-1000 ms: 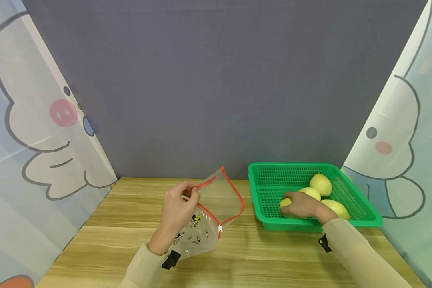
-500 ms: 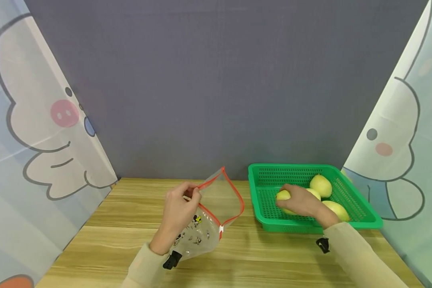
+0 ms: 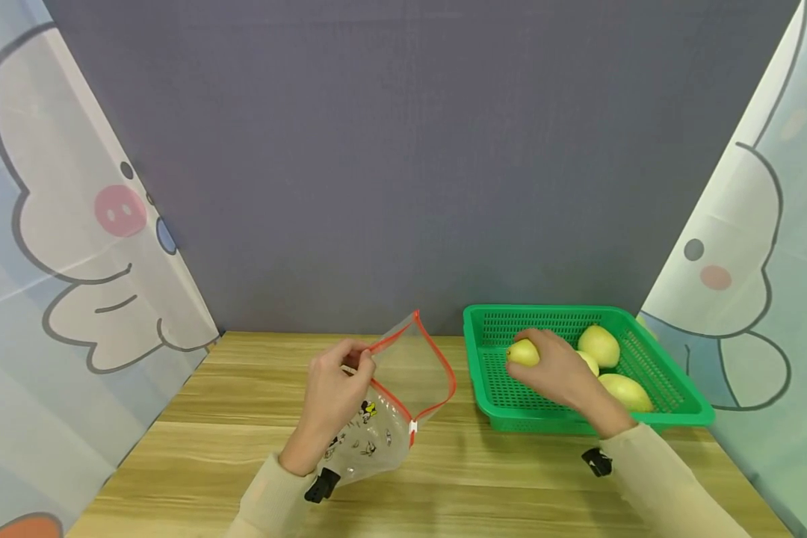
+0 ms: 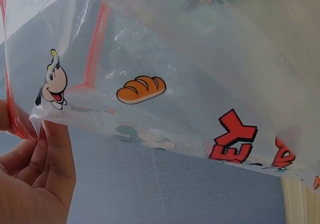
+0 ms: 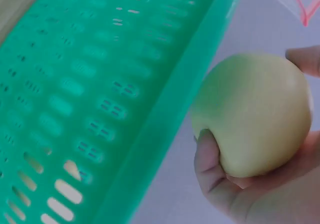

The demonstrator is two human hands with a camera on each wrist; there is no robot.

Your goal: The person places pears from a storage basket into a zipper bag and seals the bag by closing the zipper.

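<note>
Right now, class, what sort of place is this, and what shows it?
Probably a screened-off tabletop work area: a wood-grain table, a plain grey backdrop behind it, and cartoon-printed sheets on both sides.

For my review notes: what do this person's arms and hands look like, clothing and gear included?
The left hand and right hand wear no gloves. The left sleeve and right sleeve are long, plain and cream. Small black fittings jut out at the left wrist and right wrist; no cables show.
</note>
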